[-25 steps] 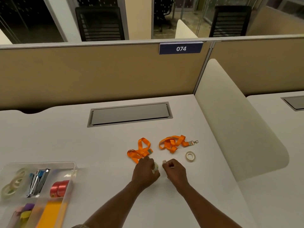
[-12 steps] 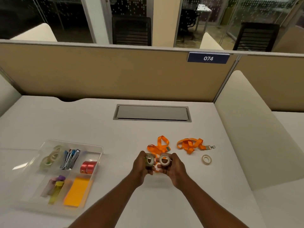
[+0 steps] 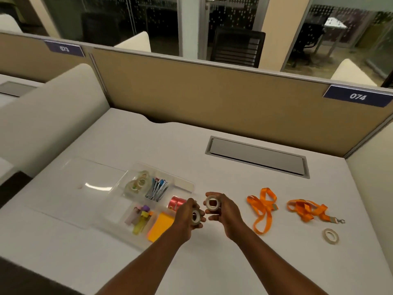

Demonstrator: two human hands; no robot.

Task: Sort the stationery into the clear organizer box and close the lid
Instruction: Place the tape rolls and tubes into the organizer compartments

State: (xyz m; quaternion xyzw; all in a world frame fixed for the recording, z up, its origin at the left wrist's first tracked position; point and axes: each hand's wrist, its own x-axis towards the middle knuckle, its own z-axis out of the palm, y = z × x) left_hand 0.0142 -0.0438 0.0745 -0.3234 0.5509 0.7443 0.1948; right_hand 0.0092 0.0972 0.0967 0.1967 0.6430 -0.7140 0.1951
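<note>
Holding one tape roll in each hand, I have my left hand curled round the darker roll and my right hand pinching the paler roll by its rim, fingers above and below it. Both rolls are in the air just to the near right of the organizer box, over the bench. I judge these rolls light and stiff, firm at the core and smooth on the outer winding, so the hold belongs across the rim or with a fingertip through the hole, and a short drop should not harm them. The box sits open on the left, its clear lid lying flat on the bench at its left side. In the far-left compartment lie several clear tape rings, which looks the fit place for what I hold. Next to it on the right stands a bunch of blue and silver pieces, clips perhaps, though too blurred for me to be sure. Red ribbon spools sit in the compartment nearest my left hand, purple and yellow pieces in the near-left one, and an orange pad beside them. Out to the right the left lanyard and the right lanyard lie limp; being soft and floppy, they are best gathered in a bunch. One thin tape ring lies flat at the near right.
</note>
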